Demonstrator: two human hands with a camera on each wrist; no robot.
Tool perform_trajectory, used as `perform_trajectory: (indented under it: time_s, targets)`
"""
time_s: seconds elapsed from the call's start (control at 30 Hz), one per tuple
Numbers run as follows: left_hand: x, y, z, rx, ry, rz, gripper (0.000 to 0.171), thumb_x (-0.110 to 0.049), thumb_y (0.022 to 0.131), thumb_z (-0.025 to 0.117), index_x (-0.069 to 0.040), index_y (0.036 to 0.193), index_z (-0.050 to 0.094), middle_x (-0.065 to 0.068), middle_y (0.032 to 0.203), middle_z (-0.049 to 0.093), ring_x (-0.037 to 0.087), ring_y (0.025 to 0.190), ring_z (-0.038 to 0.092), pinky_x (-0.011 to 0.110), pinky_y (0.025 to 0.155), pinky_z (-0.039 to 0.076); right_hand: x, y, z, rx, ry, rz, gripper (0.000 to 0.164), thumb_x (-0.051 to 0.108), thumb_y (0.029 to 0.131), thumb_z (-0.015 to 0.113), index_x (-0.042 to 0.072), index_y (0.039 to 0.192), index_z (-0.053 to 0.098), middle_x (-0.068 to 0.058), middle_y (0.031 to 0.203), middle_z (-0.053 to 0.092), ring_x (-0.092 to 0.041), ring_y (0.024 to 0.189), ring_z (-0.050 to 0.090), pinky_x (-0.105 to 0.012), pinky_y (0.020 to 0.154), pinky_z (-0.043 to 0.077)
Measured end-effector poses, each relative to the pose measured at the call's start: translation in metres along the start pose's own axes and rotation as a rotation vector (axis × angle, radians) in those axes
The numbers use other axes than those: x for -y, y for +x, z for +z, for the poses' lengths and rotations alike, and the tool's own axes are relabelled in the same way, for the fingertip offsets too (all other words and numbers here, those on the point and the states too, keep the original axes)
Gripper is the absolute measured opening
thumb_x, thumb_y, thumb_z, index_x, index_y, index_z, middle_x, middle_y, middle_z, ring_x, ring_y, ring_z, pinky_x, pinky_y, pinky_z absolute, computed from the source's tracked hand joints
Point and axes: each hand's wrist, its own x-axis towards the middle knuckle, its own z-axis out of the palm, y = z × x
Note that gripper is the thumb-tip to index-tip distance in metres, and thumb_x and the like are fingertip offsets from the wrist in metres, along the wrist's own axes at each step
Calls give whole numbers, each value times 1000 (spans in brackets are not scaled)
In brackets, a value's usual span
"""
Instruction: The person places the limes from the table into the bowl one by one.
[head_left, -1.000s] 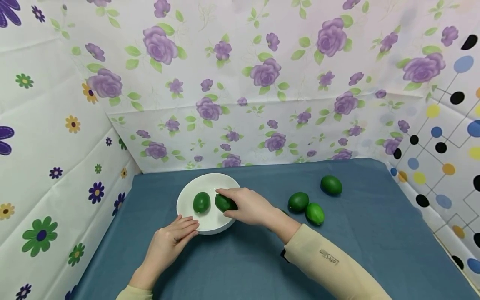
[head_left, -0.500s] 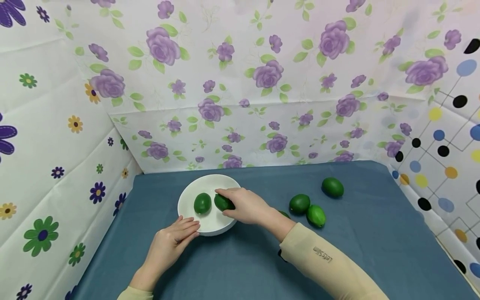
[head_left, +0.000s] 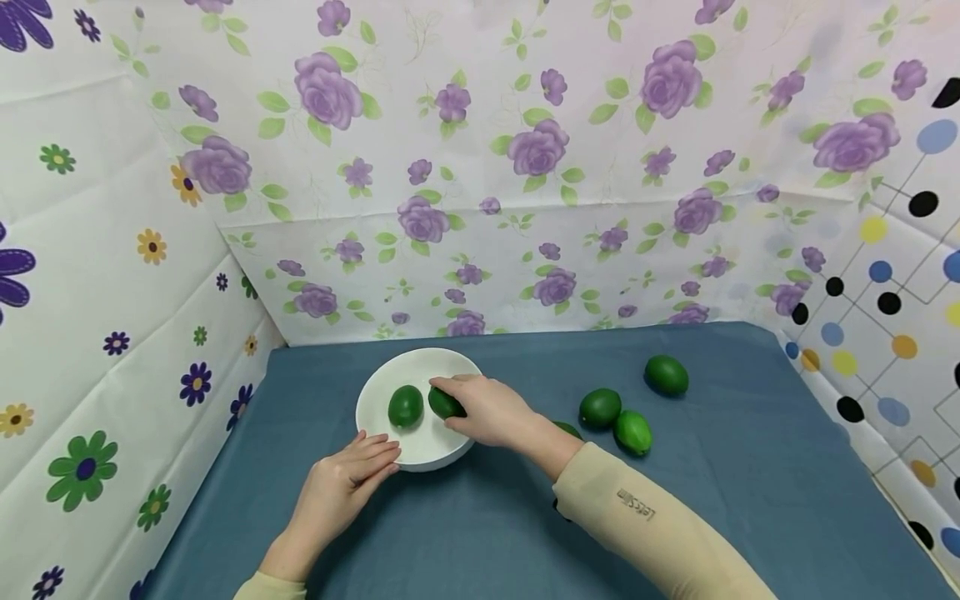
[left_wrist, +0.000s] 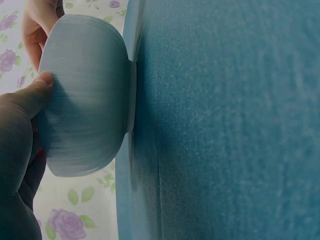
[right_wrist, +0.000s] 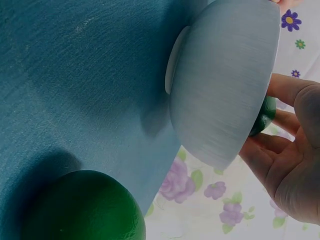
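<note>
A white bowl (head_left: 422,363) stands on the blue cloth, left of centre in the head view. My left hand (head_left: 337,483) holds its near left rim, fingers laid over the edge. In the left wrist view the thumb presses the outer wall of the bowl (left_wrist: 90,95). From the right, my right hand (head_left: 491,408) reaches over the rim and grips a dark green lime (head_left: 444,403) inside the bowl. Much of that lime (right_wrist: 265,117) is hidden by bowl and fingers in the right wrist view. Beside it in the bowl lies another lime (head_left: 406,407).
Right of the bowl, a dark lime (head_left: 600,408) and a brighter one (head_left: 633,432) lie close together. Farther back is another lime (head_left: 666,376). My right forearm partly covers one more lime (head_left: 567,429). A flowered sheet (head_left: 480,250) hangs behind the blue cloth (head_left: 480,542).
The gripped lime and my right hand have shifted slightly left within the bowl, and the right forearm has swung a little left. My left hand stays at the rim.
</note>
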Motion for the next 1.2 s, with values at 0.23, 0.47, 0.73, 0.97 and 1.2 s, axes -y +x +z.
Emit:
perform_trajectory:
  time_s: [0.23,0.47,0.73,0.97,1.2]
  targets:
    - [1,0,0,1,3,-1,31,-22,86,80,-20,117,77,-7,116,72,16,115,65,39,113,41,2,8,4,13,-73,27,64,31,93,73,24,151,46,-3,133,61,-14,107,62,-30,81,58]
    - [1,0,1,-6,4,8,30,-21,86,80,-20,116,77,-6,115,72,17,115,65,43,111,44,6,20,8,51,-198,69,66,29,92,75,24,150,46,-4,128,62,-18,108,63,-35,80,60]
    - [0,0,1,-13,0,13,30,-21,85,80,-19,115,78,-5,114,72,16,114,65,36,114,40,5,31,14,66,-296,87,57,27,96,70,26,149,48,-5,129,63,-21,109,64,-37,77,62]
    - [2,0,2,-18,-3,21,28,-21,85,81,-15,113,78,-6,114,72,16,114,65,35,114,39,0,43,21,87,-309,103,57,24,97,68,27,149,48,-3,132,61,-20,115,62,-39,83,61]
    - [3,0,3,-30,-4,41,29,-19,84,81,-15,112,78,-5,113,73,18,113,66,42,111,44,-2,53,22,106,-320,84,53,22,98,66,27,148,50,-1,138,58,-20,122,58,-41,93,58]
